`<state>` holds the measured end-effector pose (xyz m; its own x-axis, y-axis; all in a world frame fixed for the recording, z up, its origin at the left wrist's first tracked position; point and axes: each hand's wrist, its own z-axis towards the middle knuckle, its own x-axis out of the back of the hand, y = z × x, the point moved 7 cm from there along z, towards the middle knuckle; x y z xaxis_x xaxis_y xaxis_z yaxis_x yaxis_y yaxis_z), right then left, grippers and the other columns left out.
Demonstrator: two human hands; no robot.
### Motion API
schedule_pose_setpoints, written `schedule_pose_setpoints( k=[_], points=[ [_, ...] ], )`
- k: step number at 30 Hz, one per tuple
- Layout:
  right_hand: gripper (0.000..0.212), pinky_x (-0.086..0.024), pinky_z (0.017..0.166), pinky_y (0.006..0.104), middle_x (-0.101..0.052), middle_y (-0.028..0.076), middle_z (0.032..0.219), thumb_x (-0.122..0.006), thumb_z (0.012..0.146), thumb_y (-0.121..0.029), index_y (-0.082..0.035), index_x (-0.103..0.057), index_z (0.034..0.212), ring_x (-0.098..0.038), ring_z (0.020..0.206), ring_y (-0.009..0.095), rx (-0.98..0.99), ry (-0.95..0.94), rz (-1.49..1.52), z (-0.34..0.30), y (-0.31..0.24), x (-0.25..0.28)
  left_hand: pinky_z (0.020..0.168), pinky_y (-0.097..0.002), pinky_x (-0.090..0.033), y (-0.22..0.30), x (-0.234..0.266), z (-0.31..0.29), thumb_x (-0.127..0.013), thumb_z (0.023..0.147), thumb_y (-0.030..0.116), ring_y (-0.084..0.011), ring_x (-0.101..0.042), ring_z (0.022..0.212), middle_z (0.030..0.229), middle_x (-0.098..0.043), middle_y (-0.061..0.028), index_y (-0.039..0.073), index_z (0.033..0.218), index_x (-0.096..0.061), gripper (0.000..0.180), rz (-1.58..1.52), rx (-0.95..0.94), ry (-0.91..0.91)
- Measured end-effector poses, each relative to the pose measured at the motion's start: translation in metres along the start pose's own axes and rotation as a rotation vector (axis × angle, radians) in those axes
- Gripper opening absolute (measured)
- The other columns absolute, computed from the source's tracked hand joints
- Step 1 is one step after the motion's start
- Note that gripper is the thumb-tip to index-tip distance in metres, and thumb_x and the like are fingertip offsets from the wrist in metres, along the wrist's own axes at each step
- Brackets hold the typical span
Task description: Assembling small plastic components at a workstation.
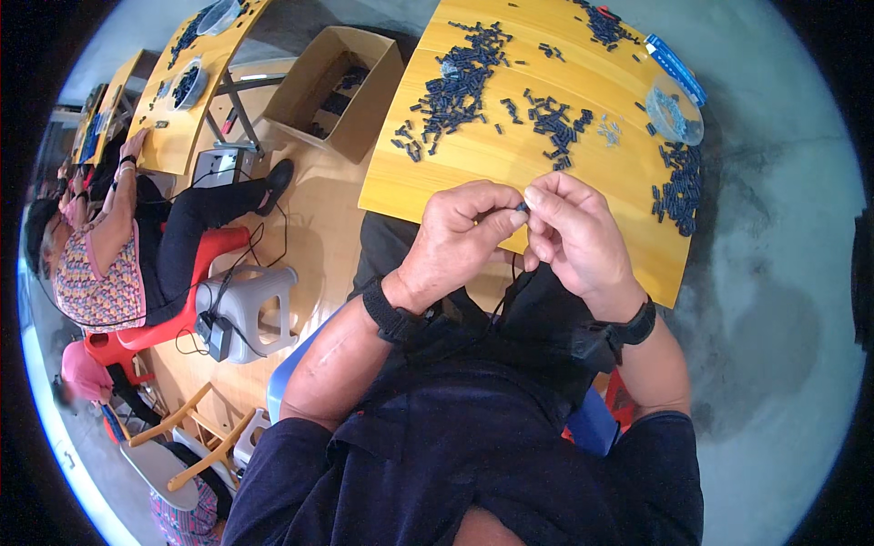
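Observation:
Above the near edge of the yellow wooden table (pixel 401 177), my two hands meet with fingertips pinched together. My left hand (pixel 460 227) grips a small dark plastic piece (pixel 522 207) between thumb and forefinger. Closed beside it, my right hand (pixel 583 237) has its thumb and fingertips at the same spot; whether it grips the dark piece or something tiny of its own is hidden. Just beyond my hands lies a small heap of black plastic pieces (pixel 553 123), with a few thin silvery bits (pixel 608 132) to its right.
A larger black heap (pixel 455 86) spreads at left; another (pixel 678 191) lines the right edge. A clear round tub (pixel 674 111) of small metallic bits stands by a blue box (pixel 675 69). A cardboard box (pixel 314 146) sits left of the table. Another person (pixel 100 264) works farther left.

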<state>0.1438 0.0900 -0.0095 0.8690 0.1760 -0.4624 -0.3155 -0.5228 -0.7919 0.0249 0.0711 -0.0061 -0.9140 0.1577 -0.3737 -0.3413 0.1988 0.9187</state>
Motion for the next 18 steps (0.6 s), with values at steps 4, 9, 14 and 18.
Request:
schedule_pose_setpoints(
  k=[4, 9, 14, 18],
  points=[
    [0.014, -0.045, 0.041, 0.0233, -0.052, 0.000, 0.060, -0.062, 0.088, -0.016, -0.003, -0.056, 0.084, -0.045, 0.042, 0.006, -0.047, 0.006, -0.004, 0.000, 0.002, 0.003, 0.072, -0.0233, -0.047, 0.005, 0.001, 0.003, -0.063, 0.086, 0.002, -0.0105, -0.057, 0.082, 0.088, -0.063, -0.0044, -0.002, 0.097, -0.065, 0.011, 0.200, -0.123, 0.004],
    [0.014, -0.045, 0.040, 0.0243, -0.052, 0.000, 0.060, -0.061, 0.088, -0.015, -0.004, -0.055, 0.083, -0.046, 0.041, 0.006, -0.067, -0.006, -0.031, 0.001, 0.000, 0.003, 0.073, -0.0239, -0.047, 0.004, 0.002, 0.005, -0.063, 0.086, 0.002, -0.0117, -0.058, 0.081, 0.088, -0.063, -0.0055, -0.001, 0.097, -0.066, 0.011, 0.230, -0.138, -0.006],
    [0.019, -0.047, 0.040, 0.0255, -0.052, 0.000, 0.061, -0.060, 0.091, -0.020, -0.004, -0.054, 0.082, -0.046, 0.041, 0.006, -0.101, -0.013, -0.023, 0.000, -0.001, 0.001, 0.088, -0.0294, -0.043, 0.006, 0.004, 0.008, -0.064, 0.084, 0.002, -0.0178, -0.055, 0.101, 0.104, -0.061, -0.0090, 0.001, 0.096, -0.066, 0.012, 0.264, -0.255, -0.026],
    [0.033, -0.049, 0.040, 0.0266, -0.053, 0.001, 0.061, -0.053, 0.095, -0.035, -0.005, -0.053, 0.080, -0.047, 0.040, 0.008, -0.079, -0.026, 0.004, -0.003, -0.004, -0.004, 0.096, -0.0333, -0.039, 0.013, 0.006, 0.010, -0.064, 0.084, 0.002, -0.0215, -0.049, 0.115, 0.117, -0.056, -0.0119, 0.002, 0.094, -0.065, 0.010, 0.289, -0.319, -0.028]
  ],
)
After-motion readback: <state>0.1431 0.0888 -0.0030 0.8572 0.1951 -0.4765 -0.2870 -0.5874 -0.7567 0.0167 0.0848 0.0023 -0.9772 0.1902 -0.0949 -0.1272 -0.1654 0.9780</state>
